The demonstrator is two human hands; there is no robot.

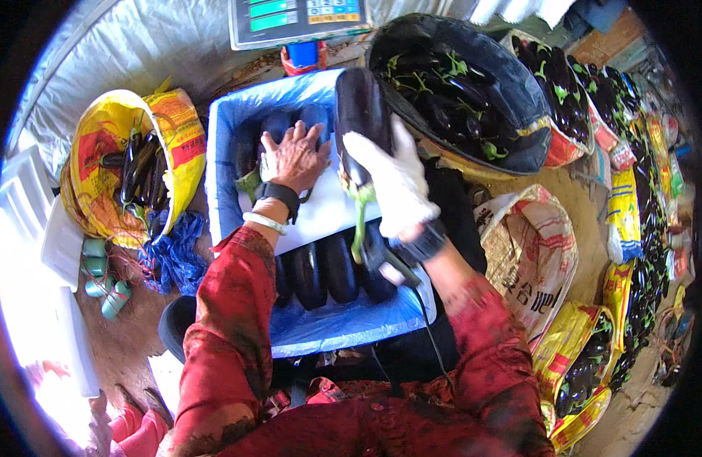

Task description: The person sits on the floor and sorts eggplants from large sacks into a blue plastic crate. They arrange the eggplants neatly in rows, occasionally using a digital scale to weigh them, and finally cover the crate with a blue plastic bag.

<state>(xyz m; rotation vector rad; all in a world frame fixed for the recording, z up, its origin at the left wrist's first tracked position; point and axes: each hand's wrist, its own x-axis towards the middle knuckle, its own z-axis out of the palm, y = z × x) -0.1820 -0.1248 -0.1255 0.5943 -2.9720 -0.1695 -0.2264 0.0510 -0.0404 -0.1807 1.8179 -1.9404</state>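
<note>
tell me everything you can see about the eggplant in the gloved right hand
The eggplant is long and thick, with glossy, smooth-looking, purplish-black skin and a blunt, rounded far end. Its near end has a green cap and a bent green stem pointing toward the person. The white-gloved right hand grips it near the cap. It appears above the right part of the blue-lined box; whether it touches anything underneath is unclear.
</note>
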